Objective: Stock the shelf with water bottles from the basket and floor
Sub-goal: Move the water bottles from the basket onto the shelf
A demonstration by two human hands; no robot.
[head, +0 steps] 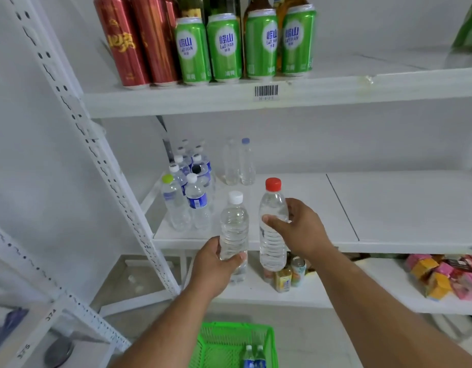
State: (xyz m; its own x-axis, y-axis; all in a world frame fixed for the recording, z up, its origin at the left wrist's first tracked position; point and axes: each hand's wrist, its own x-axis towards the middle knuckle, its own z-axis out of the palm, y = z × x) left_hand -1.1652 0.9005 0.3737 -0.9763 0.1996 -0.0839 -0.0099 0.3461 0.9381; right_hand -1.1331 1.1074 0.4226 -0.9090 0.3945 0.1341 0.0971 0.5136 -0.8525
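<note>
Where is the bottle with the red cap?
The red-capped bottle is in the right hand, held upright before the middle shelf, right of the white-capped bottle.

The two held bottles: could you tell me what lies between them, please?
Nothing: in the head view, only bare middle shelf shows between the white-capped bottle and the red-capped bottle.

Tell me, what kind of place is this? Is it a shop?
Probably a small shop or its stockroom. White metal shelves hold rows of green drink cans, a barcode label is stuck on the shelf edge, and a green shopping basket with bottles sits on the floor.
</note>
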